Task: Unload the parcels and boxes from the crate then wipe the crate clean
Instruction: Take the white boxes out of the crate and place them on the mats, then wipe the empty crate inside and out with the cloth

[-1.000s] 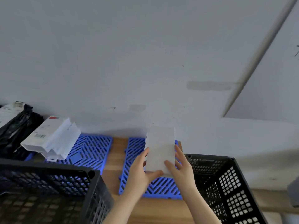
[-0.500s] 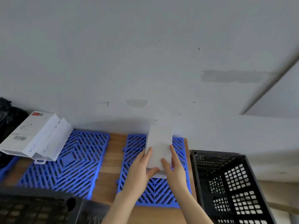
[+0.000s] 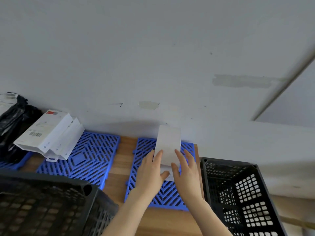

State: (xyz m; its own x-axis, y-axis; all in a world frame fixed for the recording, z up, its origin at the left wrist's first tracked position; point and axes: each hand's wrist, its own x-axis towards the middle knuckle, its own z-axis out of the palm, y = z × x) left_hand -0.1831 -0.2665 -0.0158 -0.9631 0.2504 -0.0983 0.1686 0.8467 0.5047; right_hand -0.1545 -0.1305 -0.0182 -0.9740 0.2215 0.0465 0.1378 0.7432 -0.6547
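Note:
A flat white box (image 3: 168, 143) lies on the right blue plastic mat (image 3: 144, 150), its far end against the wall. My left hand (image 3: 150, 171) holds its near left edge, thumb under the near end. My right hand (image 3: 185, 169) lies on its right side with fingers spread straight. A black perforated crate (image 3: 238, 193) stands at the right of the table. Another black crate (image 3: 42, 201) fills the near left corner; I cannot see what is inside it.
White boxes (image 3: 49, 135) are stacked on the left blue mat (image 3: 85, 157), beside a black plastic parcel (image 3: 13, 123) at the far left. The wooden table (image 3: 126, 150) shows between the mats. A grey wall runs right behind everything.
Both hands have moved the white box away from me and lowered it onto the right blue mat against the wall. My view has shifted and the left crate is back in frame.

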